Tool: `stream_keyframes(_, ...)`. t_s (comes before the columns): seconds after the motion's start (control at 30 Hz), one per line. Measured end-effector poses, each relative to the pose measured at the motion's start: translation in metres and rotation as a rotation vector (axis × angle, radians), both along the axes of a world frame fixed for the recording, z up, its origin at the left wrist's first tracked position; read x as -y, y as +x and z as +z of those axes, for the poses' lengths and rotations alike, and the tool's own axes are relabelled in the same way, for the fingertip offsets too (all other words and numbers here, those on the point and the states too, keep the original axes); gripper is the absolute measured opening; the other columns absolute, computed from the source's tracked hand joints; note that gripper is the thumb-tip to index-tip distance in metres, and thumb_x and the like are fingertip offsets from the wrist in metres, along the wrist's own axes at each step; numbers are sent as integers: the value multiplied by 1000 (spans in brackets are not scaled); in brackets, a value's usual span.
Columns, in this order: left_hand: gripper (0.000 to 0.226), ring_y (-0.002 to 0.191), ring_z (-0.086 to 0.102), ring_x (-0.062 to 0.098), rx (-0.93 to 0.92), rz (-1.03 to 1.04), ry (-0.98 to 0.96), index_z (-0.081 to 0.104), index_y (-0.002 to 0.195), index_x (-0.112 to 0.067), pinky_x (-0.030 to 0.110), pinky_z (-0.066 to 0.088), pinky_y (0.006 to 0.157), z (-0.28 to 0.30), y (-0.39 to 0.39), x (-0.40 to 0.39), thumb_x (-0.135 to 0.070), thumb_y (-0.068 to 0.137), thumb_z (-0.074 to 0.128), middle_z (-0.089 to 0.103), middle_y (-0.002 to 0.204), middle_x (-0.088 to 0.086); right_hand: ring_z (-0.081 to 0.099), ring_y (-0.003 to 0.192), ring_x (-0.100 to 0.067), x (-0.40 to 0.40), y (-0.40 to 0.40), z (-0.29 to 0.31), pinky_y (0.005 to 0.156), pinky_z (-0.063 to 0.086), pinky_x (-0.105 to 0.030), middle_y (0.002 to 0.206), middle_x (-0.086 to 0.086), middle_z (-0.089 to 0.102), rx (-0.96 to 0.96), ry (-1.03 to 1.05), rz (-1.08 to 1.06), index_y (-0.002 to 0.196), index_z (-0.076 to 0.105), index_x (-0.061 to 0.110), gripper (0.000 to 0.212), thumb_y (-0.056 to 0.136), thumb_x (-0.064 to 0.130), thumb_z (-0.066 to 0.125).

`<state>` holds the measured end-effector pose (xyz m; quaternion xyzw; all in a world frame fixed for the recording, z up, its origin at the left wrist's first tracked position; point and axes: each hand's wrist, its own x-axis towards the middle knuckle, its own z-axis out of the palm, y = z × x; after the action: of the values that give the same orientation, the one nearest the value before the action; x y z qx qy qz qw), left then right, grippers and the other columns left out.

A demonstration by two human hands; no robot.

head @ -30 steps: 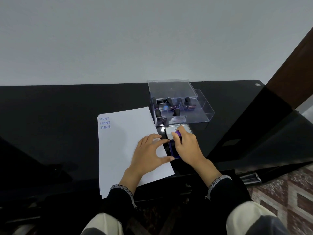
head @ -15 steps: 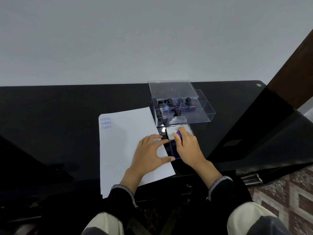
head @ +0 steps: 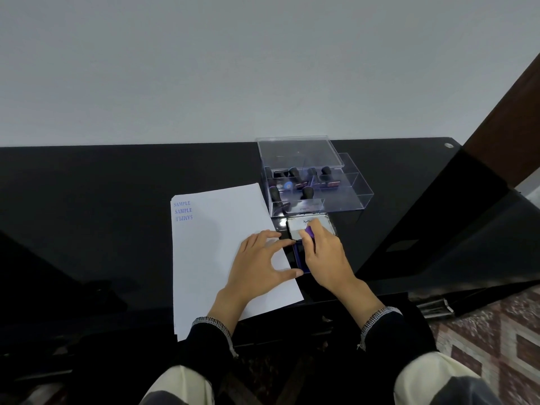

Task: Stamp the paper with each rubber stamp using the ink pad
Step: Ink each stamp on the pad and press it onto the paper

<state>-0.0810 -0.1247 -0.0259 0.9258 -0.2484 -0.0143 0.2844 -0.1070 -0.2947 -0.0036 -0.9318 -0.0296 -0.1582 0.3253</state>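
Black glossy table [head: 87,200] against a pale wall, seen from above. White paper [head: 216,244] lying flat near the middle, slightly skewed, its near-left corner hanging over the table's near edge. Three blue "SAMPLE" prints [head: 183,211] stacked at the far-left corner of the sheet, the lowest one upside down. Left hand [head: 260,267] resting on the right part of the sheet, fingers straight and spread, thumb stretched right toward the sheet's right edge, fingertips reaching past that edge toward the ink pad [head: 301,255]; nothing grasped. Ink pad just right of the paper, open, dark blue inked face showing beside the right hand, white lid [head: 301,226] with dark lettering tipped back on the far side. Right hand [head: 324,258] over the pad, fingers curled round a purple rubber stamp [head: 309,231], only a small purple part visible between thumb and forefinger; contact of the stamp face with the ink hidden by the hand, cannot tell. Clear plastic box [head: 350,197] just beyond the ink pad, touching or nearly touching the lid, its transparent cover [head: 298,153] resting across the far-left part. Several black-handled stamps [head: 306,192] standing upright inside, grouped in the left half; exact count unclear through the reflections. Dark sleeves with pale knitted cuffs at both wrists. Patterned red floor [head: 496,346] at near right.
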Motion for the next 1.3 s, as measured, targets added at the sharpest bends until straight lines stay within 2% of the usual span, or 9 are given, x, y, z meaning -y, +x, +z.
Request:
stream_keyframes(0.13,67,133,26,4,-3,1,-5,46,135,-48,18,10,106,0,0,0,-74,75,59,35,144,-17,45,61,-9,2,-7,-2,53,32,-19,71,9,44,-14,5,20,89,40,17,14,102,23,40)
stream_keyframes(0.63,69,130,29,2,0,-8,-34,47,134,-44,17,12,105,-1,0,1,-73,73,61,39,140,-18,46,62,-10,-3,-12,4,54,33,-19,72,7,45,-68,31,-15,89,41,16,16,102,25,37)
stream_keyframes(0.7,65,124,36,0,-48,4,-111,50,131,-39,17,21,105,2,1,1,-67,75,65,43,134,-19,46,60,-12,-2,-8,9,53,35,-24,71,3,47,-111,25,-11,88,41,16,18,102,28,38)
stream_keyframes(0.77,47,116,43,-6,-160,39,-309,56,124,-35,16,32,103,6,3,-1,-52,82,69,47,127,-19,51,64,-13,0,-5,16,55,41,-29,74,2,51,-156,-1,-30,90,42,17,20,102,32,38)
stream_keyframes(0.87,14,108,50,-10,-180,184,-597,63,105,-35,12,38,95,14,7,-9,-26,94,61,57,113,-15,55,68,-8,-12,-6,26,57,40,-22,76,4,55,-74,64,-123,94,48,19,17,100,34,41)
stream_keyframes(0.97,26,100,54,-11,-100,371,-700,61,92,-40,5,40,84,21,12,-26,-15,97,56,61,101,-19,57,74,-8,-42,-1,34,62,42,-13,80,4,59,-27,378,-151,99,52,20,15,99,34,46)
stream_keyframes(1.1,23,101,56,-4,-5,501,-654,64,96,-28,6,41,84,27,17,-70,-8,97,53,63,102,-17,61,77,-9,-88,20,34,72,50,-18,91,0,65,-144,778,-38,101,53,29,5,97,31,51)
stream_keyframes(1.2,21,113,52,4,-30,580,-494,64,109,-24,5,35,84,26,16,-110,-12,98,51,60,117,-12,61,73,-8,-116,34,28,71,48,-17,91,-4,66,-189,823,32,104,54,25,7,97,23,54)
stream_keyframes(1.3,24,137,34,9,36,624,-230,64,118,-23,23,34,103,19,20,-143,-19,97,53,54,133,-10,59,73,-12,-136,46,25,62,45,-9,92,-6,64,-209,733,92,102,55,20,6,97,20,54)
